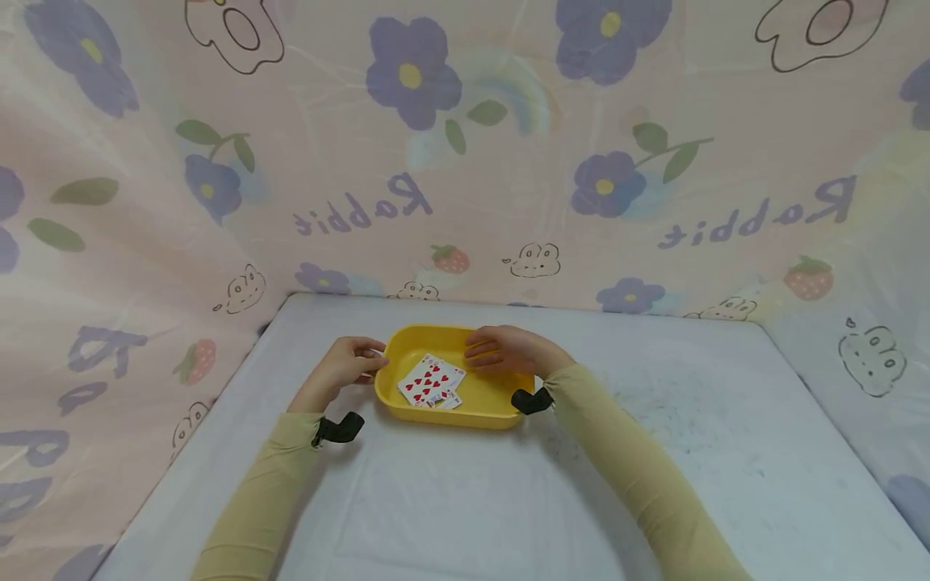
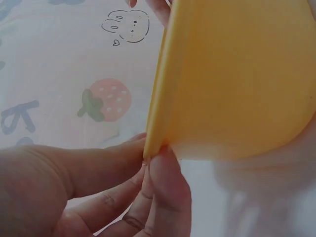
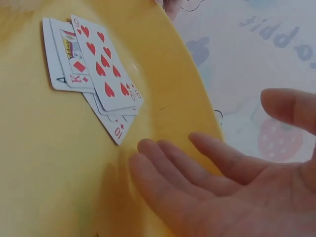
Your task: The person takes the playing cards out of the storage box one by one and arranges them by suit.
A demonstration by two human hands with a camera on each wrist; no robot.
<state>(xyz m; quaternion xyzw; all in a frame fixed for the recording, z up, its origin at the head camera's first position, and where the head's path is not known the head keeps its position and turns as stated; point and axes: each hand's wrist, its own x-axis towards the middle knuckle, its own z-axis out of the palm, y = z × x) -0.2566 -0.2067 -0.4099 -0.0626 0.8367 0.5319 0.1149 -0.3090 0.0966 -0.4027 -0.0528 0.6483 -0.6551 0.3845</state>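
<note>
A yellow plastic tray (image 1: 479, 415) with raised walls stands toward the back of the table. Several playing cards (image 1: 430, 381) lie overlapping in its left part, a nine of hearts (image 3: 104, 66) on top, with a king of diamonds and a ten of diamonds partly covered. At the tray's left end, my left hand (image 1: 347, 363) pinches the rim (image 2: 157, 118) between thumb and index finger. My right hand (image 1: 512, 351) reaches over the tray's right side, its fingers extended and apart from the cards, holding nothing.
A white cover (image 1: 450, 500) lies over the table. Behind and beside it hang pale pink curtains (image 1: 494, 161) printed with flowers, rabbits and strawberries. Black wrist mounts (image 1: 340, 428) sit on both forearms.
</note>
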